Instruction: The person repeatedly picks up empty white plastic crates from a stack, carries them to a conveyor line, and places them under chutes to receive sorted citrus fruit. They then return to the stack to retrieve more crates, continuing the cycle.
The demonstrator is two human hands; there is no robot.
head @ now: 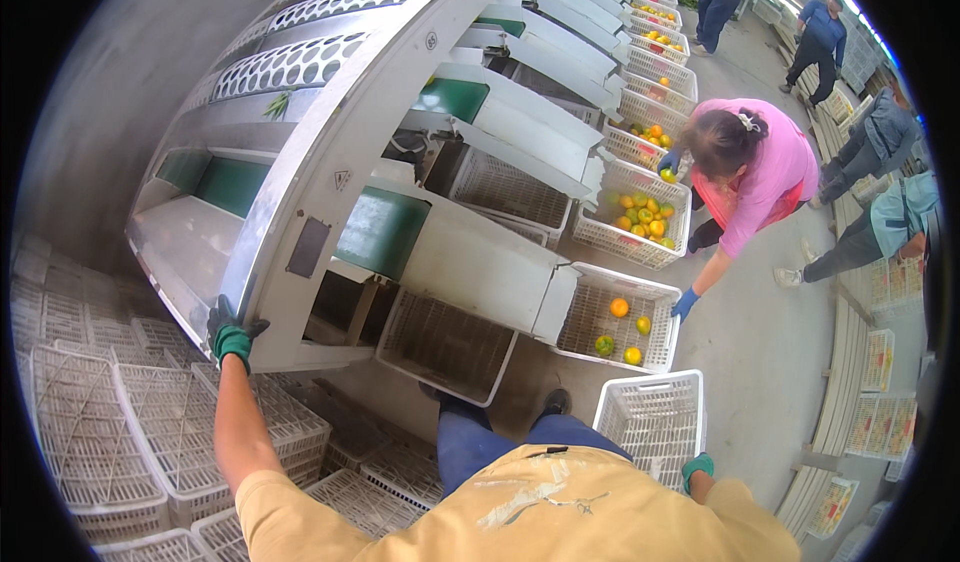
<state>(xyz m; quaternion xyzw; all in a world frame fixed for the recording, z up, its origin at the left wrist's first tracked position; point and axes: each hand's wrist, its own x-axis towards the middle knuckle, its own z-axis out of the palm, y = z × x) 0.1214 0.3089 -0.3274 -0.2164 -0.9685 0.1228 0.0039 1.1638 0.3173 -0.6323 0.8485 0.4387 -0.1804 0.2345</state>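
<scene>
My left hand (234, 332), in a green and dark work glove, rests on the metal end corner of a fruit sorting machine (330, 187). Its thumb is spread away from the fingers. On the other side, my right hand (699, 469), also gloved in green, grips the edge of a white plastic crate (651, 419) in which I see no fruit. The fingers there are partly hidden. Just beyond that crate, another white crate (667, 292) with several orange and green citrus fruits (619, 307) stands at the end of a pale chute (484, 266).
A person in pink (757, 164) bends over the row of crates, one blue-gloved hand (685, 305) on the nearer fruit crate. Dirty crates (161, 412) are stacked at my left. An empty crate (450, 344) lies under the chute. More people (821, 44) stand along the right aisle.
</scene>
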